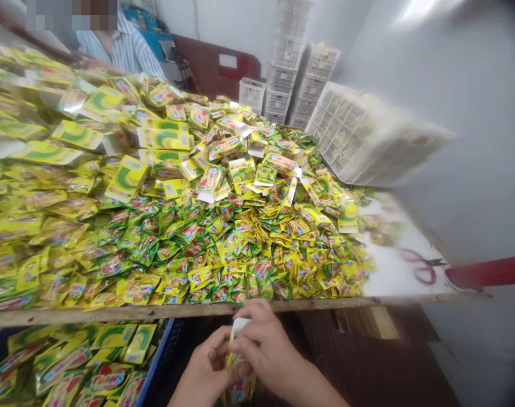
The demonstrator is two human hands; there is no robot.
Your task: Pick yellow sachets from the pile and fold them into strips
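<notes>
Just below the table's front edge, my two hands hold one small yellow candy box [240, 384] with bright lettering and a white end flap. My left hand [208, 362] grips its left side with bent fingers. On the other side, my right hand [265, 342] has its fingers closed around the box near the white flap. Part of the box is hidden behind my fingers. Beyond my hands, a wide heap of green and yellow candy packets [206, 237] covers the tabletop, with several yellow boxes [166, 138] lying on top.
A blue crate [155, 362] of packets and boxes stands below the table at left. Red-handled scissors [424, 268] lie near a red cylindrical object [490, 273] at right. A white plastic crate [346, 130] leans tilted on the table. Another person in a striped shirt [132, 51] is across it.
</notes>
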